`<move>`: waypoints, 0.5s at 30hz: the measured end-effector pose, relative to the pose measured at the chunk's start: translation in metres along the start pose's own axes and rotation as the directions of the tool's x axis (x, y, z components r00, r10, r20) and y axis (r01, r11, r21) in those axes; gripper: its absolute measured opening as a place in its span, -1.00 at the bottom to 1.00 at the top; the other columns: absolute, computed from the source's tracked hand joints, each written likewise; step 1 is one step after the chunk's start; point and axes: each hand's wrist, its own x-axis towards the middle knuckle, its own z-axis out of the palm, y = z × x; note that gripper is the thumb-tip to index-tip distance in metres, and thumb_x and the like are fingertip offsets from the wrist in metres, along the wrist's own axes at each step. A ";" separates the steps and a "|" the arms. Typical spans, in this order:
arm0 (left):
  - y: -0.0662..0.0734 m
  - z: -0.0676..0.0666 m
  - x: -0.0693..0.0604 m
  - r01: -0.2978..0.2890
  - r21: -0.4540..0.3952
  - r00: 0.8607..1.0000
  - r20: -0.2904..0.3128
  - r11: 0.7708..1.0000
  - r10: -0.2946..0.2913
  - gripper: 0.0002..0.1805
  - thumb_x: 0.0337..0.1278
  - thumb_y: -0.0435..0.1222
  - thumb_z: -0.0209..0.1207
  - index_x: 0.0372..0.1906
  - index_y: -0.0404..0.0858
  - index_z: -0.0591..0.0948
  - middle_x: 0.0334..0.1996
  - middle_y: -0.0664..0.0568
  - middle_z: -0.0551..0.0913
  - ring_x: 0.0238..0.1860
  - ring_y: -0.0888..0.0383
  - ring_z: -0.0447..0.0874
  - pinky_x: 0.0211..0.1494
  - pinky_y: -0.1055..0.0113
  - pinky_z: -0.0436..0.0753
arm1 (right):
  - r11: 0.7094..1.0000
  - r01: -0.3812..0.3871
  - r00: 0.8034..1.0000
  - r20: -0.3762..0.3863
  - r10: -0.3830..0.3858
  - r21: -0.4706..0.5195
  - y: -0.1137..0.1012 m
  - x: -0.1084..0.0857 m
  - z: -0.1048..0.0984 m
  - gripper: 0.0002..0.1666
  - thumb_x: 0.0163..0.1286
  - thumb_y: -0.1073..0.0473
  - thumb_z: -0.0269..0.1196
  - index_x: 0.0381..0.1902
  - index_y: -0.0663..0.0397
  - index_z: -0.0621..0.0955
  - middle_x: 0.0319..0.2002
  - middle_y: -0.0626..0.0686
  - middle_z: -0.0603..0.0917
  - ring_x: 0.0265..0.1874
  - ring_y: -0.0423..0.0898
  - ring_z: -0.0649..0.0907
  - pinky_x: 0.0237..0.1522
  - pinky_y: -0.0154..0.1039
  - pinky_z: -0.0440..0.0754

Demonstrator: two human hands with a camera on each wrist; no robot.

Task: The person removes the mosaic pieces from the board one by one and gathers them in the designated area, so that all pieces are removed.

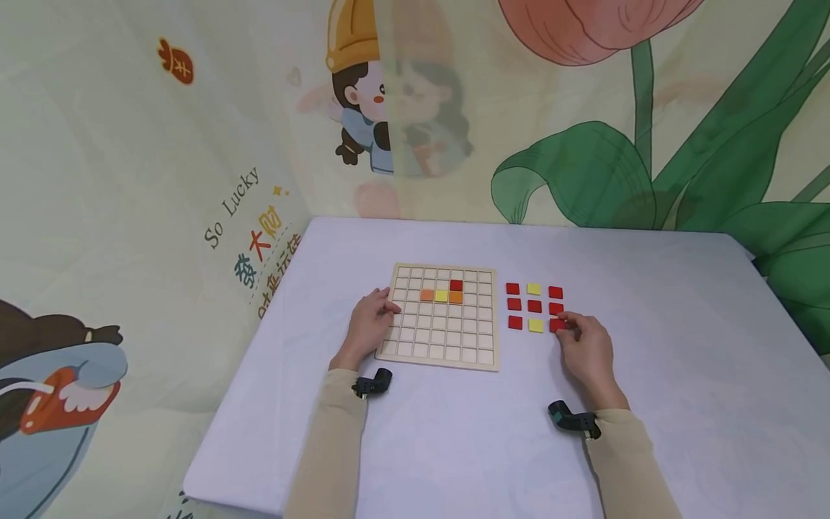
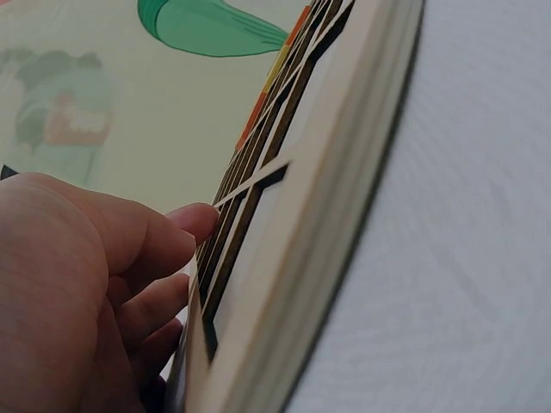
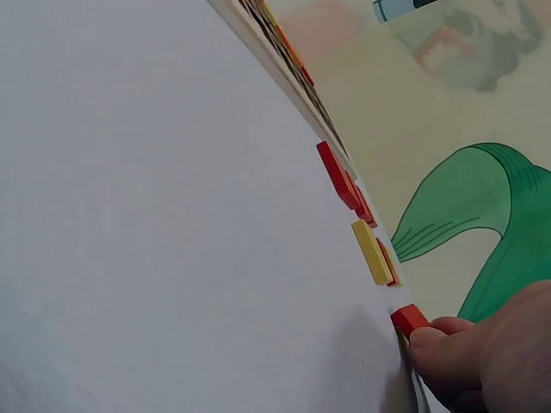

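Observation:
A wooden grid board lies on the table, holding a few colored square tiles, among them a yellow one and a dark red one. My left hand holds the board's left edge, its thumb over the top; the left wrist view shows the fingers curled at the rim. To the right of the board, red and yellow tiles are laid out in rows. My right hand pinches the nearest right-hand red tile between thumb and fingers; that tile looks tilted in the right wrist view.
A white-covered table carries everything. Beside the pinched tile lie a yellow tile and a red tile. A printed curtain hangs behind the table, with another printed cloth side on the left.

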 end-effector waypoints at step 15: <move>0.001 -0.001 -0.001 0.002 0.004 1.000 0.007 1.000 -0.002 -0.81 0.28 -0.42 0.05 -0.27 -0.22 0.69 0.39 -0.06 0.38 0.50 0.01 0.11 0.60 0.22 -0.05 | 0.996 0.045 0.999 0.033 -0.042 -0.076 0.004 0.001 -0.002 -0.60 0.38 0.36 0.20 0.16 0.35 0.53 -0.05 0.30 0.50 -0.08 0.18 0.48 0.01 0.09 0.61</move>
